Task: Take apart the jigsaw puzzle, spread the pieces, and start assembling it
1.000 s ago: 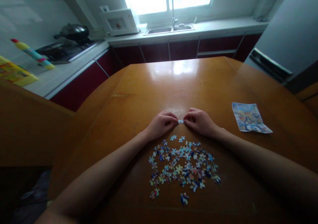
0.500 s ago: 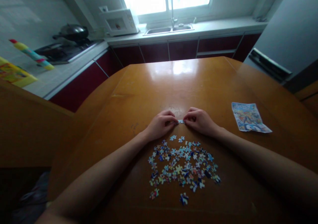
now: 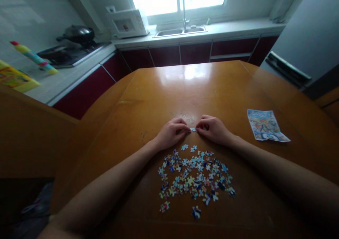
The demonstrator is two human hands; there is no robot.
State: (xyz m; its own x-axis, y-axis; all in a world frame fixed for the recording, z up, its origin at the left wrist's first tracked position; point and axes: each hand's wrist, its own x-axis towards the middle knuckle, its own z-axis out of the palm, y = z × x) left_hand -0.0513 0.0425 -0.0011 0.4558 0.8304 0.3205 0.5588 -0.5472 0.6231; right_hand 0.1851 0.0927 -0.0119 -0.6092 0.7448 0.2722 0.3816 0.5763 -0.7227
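My left hand [image 3: 171, 133] and my right hand [image 3: 213, 128] meet fingertip to fingertip on the wooden table [image 3: 159, 94]. Both are curled in a pinch on small pale jigsaw pieces [image 3: 193, 129] held between them. Just in front of my wrists lies a loose heap of several colourful puzzle pieces [image 3: 194, 177], with two single pieces [image 3: 189, 148] at its far edge, closest to my hands.
A printed picture sheet [image 3: 265, 125] lies on the table to the right. Beyond the table run a counter with a sink and tap [image 3: 182, 29], a white microwave [image 3: 127, 23] and a stove with a wok [image 3: 77, 34]. A wooden chair back [image 3: 29, 140] stands at left.
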